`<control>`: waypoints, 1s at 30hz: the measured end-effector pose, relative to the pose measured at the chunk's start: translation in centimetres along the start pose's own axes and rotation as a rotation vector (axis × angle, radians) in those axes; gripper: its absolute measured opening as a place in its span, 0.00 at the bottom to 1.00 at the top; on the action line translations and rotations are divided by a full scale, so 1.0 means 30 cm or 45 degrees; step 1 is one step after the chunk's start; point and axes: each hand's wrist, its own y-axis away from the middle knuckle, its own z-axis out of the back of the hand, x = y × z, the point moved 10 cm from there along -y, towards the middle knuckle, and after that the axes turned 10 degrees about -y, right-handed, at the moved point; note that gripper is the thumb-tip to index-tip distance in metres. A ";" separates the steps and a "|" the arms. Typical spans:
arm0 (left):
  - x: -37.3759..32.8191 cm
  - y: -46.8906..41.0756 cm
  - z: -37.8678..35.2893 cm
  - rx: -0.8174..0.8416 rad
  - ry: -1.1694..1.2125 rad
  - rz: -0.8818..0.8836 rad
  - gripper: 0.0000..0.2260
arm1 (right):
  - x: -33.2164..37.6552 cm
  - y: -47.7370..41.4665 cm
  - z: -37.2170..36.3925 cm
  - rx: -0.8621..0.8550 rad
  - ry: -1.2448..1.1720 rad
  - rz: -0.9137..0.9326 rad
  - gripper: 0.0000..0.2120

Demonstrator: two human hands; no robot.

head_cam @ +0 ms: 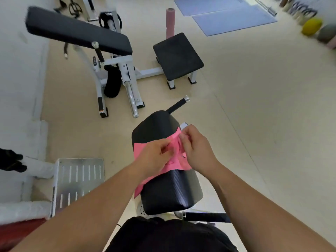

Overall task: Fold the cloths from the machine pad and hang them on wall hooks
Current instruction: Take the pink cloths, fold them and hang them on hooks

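So the person is standing right over the machine pad point(171, 190) and working on a pink cloth point(140, 150) that's lying draped across the middle of it, with one end hanging off the left side. Both hands are busy on it: the left hand point(156, 153) is pinching a bunched-up bit of the fabric, and the right hand point(194, 144) is pinching an edge just beside it, fingers curled in tight. I'm guessing this is only the start of the fold, since the cloth is looking crumpled rather than neat and nothing is squared up. I'm only seeing this one cloth, and no wall hooks are showing from here, so all the hanging is left to do. The pad itself is looking like smooth black vinyl with a curved top, so I'm thinking the cloth could slide off if it gets tugged. The room is a gym with a pale floor point(254, 106), a black bench point(78, 31) and square seat point(178, 55) behind, a pink foam roller point(170, 22), blue mats point(232, 17), a yellow ball point(311, 26) and a metal footplate point(80, 177) sitting on the left
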 end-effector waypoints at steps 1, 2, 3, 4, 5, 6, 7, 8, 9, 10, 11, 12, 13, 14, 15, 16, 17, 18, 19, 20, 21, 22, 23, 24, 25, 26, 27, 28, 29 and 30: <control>-0.032 0.039 0.029 -0.068 0.028 0.004 0.12 | 0.034 0.009 0.021 0.014 -0.037 0.032 0.08; -0.052 0.078 0.056 -0.139 0.066 0.017 0.12 | 0.069 0.021 0.039 0.038 -0.071 0.065 0.08; -0.069 0.123 0.082 -0.213 0.105 0.034 0.13 | 0.101 0.036 0.055 0.073 -0.105 0.096 0.07; -0.075 0.166 0.106 -0.289 0.133 0.065 0.14 | 0.132 0.053 0.068 0.115 -0.127 0.121 0.07; -0.084 0.214 0.132 -0.364 0.161 0.098 0.13 | 0.156 0.068 0.076 0.167 -0.134 0.142 0.07; -0.088 0.264 0.155 -0.432 0.206 0.141 0.12 | 0.179 0.084 0.078 0.230 -0.134 0.158 0.06; -0.095 0.315 0.173 -0.494 0.258 0.177 0.10 | 0.194 0.101 0.069 0.308 -0.137 0.157 0.06; -0.096 0.361 0.187 -0.550 0.297 0.211 0.09 | 0.205 0.120 0.053 0.394 -0.127 0.143 0.05; -0.098 0.406 0.197 -0.593 0.321 0.251 0.09 | 0.216 0.145 0.034 0.474 -0.100 0.134 0.08; -0.098 0.453 0.206 -0.635 0.336 0.296 0.09 | 0.233 0.173 0.013 0.542 -0.067 0.136 0.11; -0.101 0.504 0.215 -0.673 0.344 0.343 0.10 | 0.256 0.202 -0.005 0.591 -0.065 0.157 0.13; -0.098 0.553 0.223 -0.704 0.356 0.385 0.10 | 0.285 0.226 -0.020 0.615 -0.099 0.188 0.11; -0.102 0.602 0.231 -0.731 0.366 0.414 0.10 | 0.315 0.245 -0.029 0.612 -0.149 0.221 0.10; -0.102 0.647 0.236 -0.746 0.369 0.425 0.10 | 0.344 0.261 -0.037 0.598 -0.210 0.246 0.09; -0.102 0.692 0.241 -0.757 0.360 0.427 0.10 | 0.369 0.276 -0.049 0.589 -0.270 0.256 0.09; -0.098 0.734 0.246 -0.778 0.351 0.427 0.09 | 0.395 0.295 -0.064 0.599 -0.322 0.263 0.08; -0.091 0.774 0.251 -0.804 0.350 0.424 0.09 | 0.421 0.314 -0.084 0.619 -0.351 0.278 0.08; -0.079 0.806 0.253 -0.822 0.355 0.415 0.10 | 0.443 0.330 -0.103 0.636 -0.366 0.292 0.08; -0.065 0.831 0.251 -0.831 0.359 0.399 0.12 | 0.462 0.342 -0.117 0.641 -0.367 0.309 0.08; -0.053 0.853 0.249 -0.839 0.359 0.379 0.14 | 0.479 0.351 -0.129 0.644 -0.369 0.328 0.08; -0.048 0.875 0.249 -0.843 0.356 0.366 0.15 | 0.499 0.358 -0.139 0.648 -0.372 0.349 0.09; -0.036 0.897 0.247 -0.850 0.358 0.352 0.15 | 0.517 0.361 -0.149 0.648 -0.386 0.361 0.09; -0.025 0.916 0.242 -0.847 0.375 0.342 0.14 | 0.533 0.361 -0.158 0.643 -0.408 0.363 0.09; -0.005 0.937 0.236 -0.845 0.413 0.334 0.14 | 0.550 0.362 -0.168 0.638 -0.442 0.358 0.09; 0.016 0.961 0.230 -0.836 0.469 0.325 0.12 | 0.570 0.366 -0.181 0.641 -0.482 0.349 0.08; 0.047 0.983 0.214 -0.811 0.546 0.327 0.10 | 0.594 0.378 -0.199 0.658 -0.527 0.338 0.08; 0.075 1.009 0.198 -0.780 0.625 0.323 0.11 | 0.622 0.396 -0.222 0.686 -0.571 0.334 0.07; 0.114 1.038 0.177 -0.754 0.713 0.330 0.16 | 0.652 0.417 -0.247 0.720 -0.606 0.344 0.08; 0.161 1.072 0.154 -0.730 0.776 0.373 0.21 | 0.684 0.442 -0.272 0.750 -0.619 0.373 0.08; 0.202 1.112 0.134 -0.722 0.826 0.401 0.23 | 0.714 0.464 -0.298 0.766 -0.616 0.408 0.09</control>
